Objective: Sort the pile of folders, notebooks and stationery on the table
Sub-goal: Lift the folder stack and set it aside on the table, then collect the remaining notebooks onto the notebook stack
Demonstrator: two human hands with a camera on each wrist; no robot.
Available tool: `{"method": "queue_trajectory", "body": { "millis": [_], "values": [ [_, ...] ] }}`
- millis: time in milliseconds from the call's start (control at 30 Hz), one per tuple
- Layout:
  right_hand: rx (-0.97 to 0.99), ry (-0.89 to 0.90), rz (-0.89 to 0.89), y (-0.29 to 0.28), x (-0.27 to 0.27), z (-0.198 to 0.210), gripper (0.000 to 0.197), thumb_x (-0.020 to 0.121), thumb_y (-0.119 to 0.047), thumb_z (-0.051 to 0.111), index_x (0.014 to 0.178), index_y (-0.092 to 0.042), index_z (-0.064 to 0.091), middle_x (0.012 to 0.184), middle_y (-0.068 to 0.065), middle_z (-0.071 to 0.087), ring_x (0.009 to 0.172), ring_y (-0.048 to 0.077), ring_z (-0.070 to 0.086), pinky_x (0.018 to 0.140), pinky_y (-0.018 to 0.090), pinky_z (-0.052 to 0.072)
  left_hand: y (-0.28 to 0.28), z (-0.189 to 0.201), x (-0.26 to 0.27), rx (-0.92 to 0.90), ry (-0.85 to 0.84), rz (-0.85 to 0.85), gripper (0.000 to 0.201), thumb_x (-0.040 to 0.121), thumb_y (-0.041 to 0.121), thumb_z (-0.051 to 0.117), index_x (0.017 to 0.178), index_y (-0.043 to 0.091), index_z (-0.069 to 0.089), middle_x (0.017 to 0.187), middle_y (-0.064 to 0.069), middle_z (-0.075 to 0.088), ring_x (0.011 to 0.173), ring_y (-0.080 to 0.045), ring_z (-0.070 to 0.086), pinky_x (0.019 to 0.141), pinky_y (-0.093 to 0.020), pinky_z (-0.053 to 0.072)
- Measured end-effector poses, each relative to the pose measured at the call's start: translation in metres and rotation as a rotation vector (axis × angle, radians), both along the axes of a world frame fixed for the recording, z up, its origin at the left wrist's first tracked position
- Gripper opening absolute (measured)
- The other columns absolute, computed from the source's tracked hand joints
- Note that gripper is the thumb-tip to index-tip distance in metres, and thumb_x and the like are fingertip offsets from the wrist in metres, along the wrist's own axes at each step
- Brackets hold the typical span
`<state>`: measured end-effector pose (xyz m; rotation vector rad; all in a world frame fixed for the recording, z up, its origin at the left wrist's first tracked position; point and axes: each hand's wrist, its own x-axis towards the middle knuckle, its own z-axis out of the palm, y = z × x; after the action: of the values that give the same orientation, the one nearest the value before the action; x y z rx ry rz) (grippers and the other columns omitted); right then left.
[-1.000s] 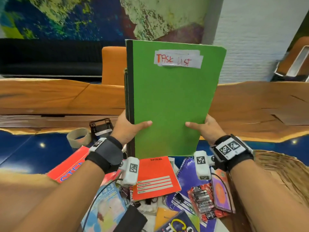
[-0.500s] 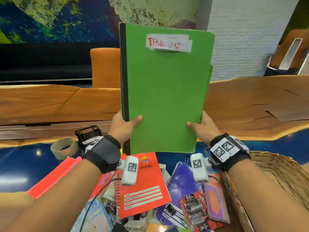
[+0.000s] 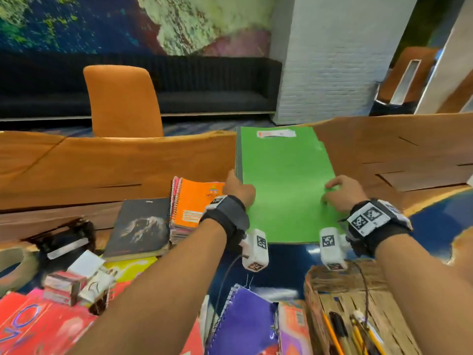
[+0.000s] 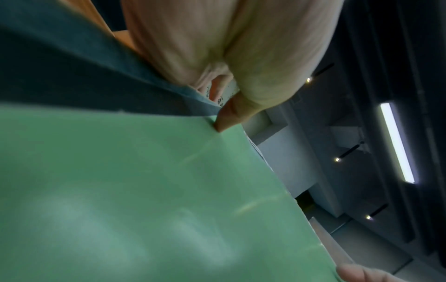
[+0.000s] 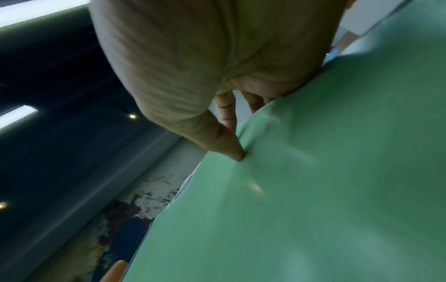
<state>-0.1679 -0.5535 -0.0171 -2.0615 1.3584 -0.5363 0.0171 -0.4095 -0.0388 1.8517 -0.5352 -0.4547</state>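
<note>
- Green folder (image 3: 284, 185): both hands pinch its near half, left hand (image 3: 239, 187) on the spine edge, right hand (image 3: 343, 192) on the open edge, thumbs on top, fingers underneath.
- Grip curled tight on each side, not spread.
- Long axis runs away from the person; white label at the far end.
- Sits low over the desk (image 3: 102, 162), just right of the orange spiral notebook (image 3: 197, 201); contact unclear.
- Next, likely: lay flat, release.

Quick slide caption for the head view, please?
Both hands, left and right, hold a green folder beside stacked notebooks.
</note>
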Motion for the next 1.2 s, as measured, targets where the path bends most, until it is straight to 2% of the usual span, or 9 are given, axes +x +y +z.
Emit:
{"method": "queue_trajectory", "body": {
  "millis": [100,200,333,600,767,833,900,1067,1200],
  "values": [
    [0.060,0.057,-0.014,-0.014,-0.002,-0.024,0.025,0.085,0.003,0.064,0.109,-0.005,0.064,0.108,0.014,0.059,0.088,0.028,0.055,0.070,0.029,0.043,-0.016,-0.019,0.001,0.147,-0.026,-0.077,0.047,0.091,0.002,0.053,0.138,0.004,0.046,0.131,-0.016,0.057,0.118,-0.034,0.056,0.093,-0.037,0.048],
    [0.098,0.227,0.074,-0.018,0.001,-0.037,0.016,0.086,-0.004,0.068,0.102,-0.001,0.072,0.111,0.017,0.066,0.094,0.029,0.061,0.076,0.031,0.047,-0.013,-0.029,0.002,0.349,-0.090,-0.195,0.052,0.094,0.009,0.053,0.144,0.003,0.042,0.145,-0.014,0.047,0.128,-0.033,0.050,0.102,-0.039,0.047],
    [0.067,0.461,0.201,0.001,0.016,-0.022,0.034,0.093,-0.022,0.066,0.115,0.003,0.069,0.124,0.015,0.065,0.111,0.029,0.060,0.088,0.033,0.049,0.007,-0.019,0.004,0.241,-0.147,-0.207,0.048,0.092,0.015,0.061,0.139,0.015,0.052,0.142,-0.007,0.052,0.122,-0.026,0.056,0.092,-0.028,0.048],
    [-0.022,0.069,0.405,0.120,0.091,0.046,0.026,0.091,-0.033,0.067,0.100,-0.009,0.071,0.097,0.007,0.068,0.097,0.026,0.065,0.078,0.037,0.053,0.128,0.038,0.034,0.002,-0.164,-0.074,0.019,0.092,0.016,0.066,0.111,0.013,0.067,0.107,-0.002,0.066,0.091,-0.016,0.059,0.077,-0.026,0.047],
    [-0.013,0.112,0.546,0.215,0.129,0.032,0.034,0.089,-0.032,0.070,0.096,0.000,0.072,0.077,0.013,0.065,0.077,0.026,0.063,0.067,0.035,0.050,0.227,0.041,0.056,0.047,-0.095,0.030,0.012,0.090,0.015,0.068,0.101,0.017,0.066,0.104,-0.005,0.068,0.088,-0.019,0.064,0.073,-0.028,0.054],
    [-0.022,0.218,0.580,0.244,0.133,0.019,0.041,0.089,-0.034,0.067,0.095,0.007,0.069,0.074,0.014,0.057,0.071,0.026,0.055,0.064,0.031,0.041,0.260,0.040,0.054,0.071,-0.043,0.040,0.011,0.092,0.013,0.066,0.103,0.013,0.064,0.101,-0.008,0.067,0.075,-0.019,0.063,0.056,-0.021,0.052],
    [-0.022,0.339,0.567,0.269,0.127,0.004,0.041,0.089,-0.041,0.066,0.084,0.000,0.063,0.074,0.011,0.058,0.069,0.025,0.056,0.060,0.027,0.041,0.291,0.035,0.045,0.149,-0.007,0.040,0.009,0.094,0.014,0.063,0.103,0.011,0.064,0.096,-0.009,0.068,0.063,-0.016,0.060,0.043,-0.018,0.044],
    [-0.085,0.487,0.482,0.306,0.077,-0.032,0.049,0.078,-0.058,0.072,0.063,-0.018,0.048,0.061,0.001,0.048,0.052,0.015,0.045,0.047,0.024,0.033,0.338,-0.001,0.002,0.610,0.038,-0.128,0.022,0.097,0.020,0.060,0.085,0.002,0.060,0.073,-0.012,0.067,0.033,-0.015,0.052,0.038,-0.018,0.041],
    [0.036,0.551,0.459,0.322,0.054,-0.051,0.044,0.075,-0.056,0.076,0.066,-0.019,0.054,0.062,0.000,0.056,0.061,0.016,0.059,0.053,0.026,0.042,0.348,-0.031,-0.022,0.750,-0.119,-0.084,0.019,0.084,0.024,0.069,0.085,0.007,0.061,0.092,-0.014,0.073,0.080,-0.031,0.072,0.069,-0.037,0.061]
  ]
}}
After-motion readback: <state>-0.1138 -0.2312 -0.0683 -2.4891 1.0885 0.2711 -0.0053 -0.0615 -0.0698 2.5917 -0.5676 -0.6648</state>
